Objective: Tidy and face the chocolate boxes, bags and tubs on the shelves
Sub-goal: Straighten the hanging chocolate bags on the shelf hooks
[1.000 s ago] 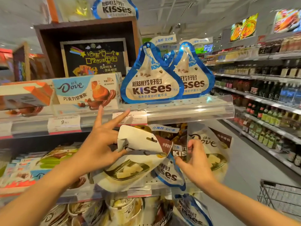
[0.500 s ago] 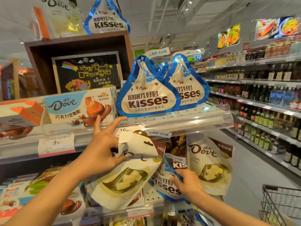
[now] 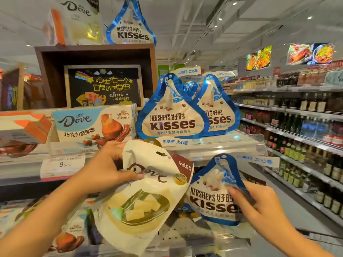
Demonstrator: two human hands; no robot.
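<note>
A shop aisle: clear-fronted shelf (image 3: 213, 145) ahead, bottle racks (image 3: 306, 130) on the right. Left hand (image 3: 104, 169) pinches one white Dove bag (image 3: 141, 201) near its top, tilted before the lower shelf. Right hand (image 3: 254, 203) grips one Kisses bag (image 3: 209, 197) beside it. Two Kisses bags (image 3: 172, 117) stand above, one Dove box (image 3: 92, 125) left of them.

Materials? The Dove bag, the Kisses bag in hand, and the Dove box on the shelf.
Dove bag: likely soft matte plastic film; it creases in the grip. Kisses bag: glossy, foil-like film; bright glints on the blue edge. Dove box: seemingly printed cardboard; flat faces, crisp corners.
</note>
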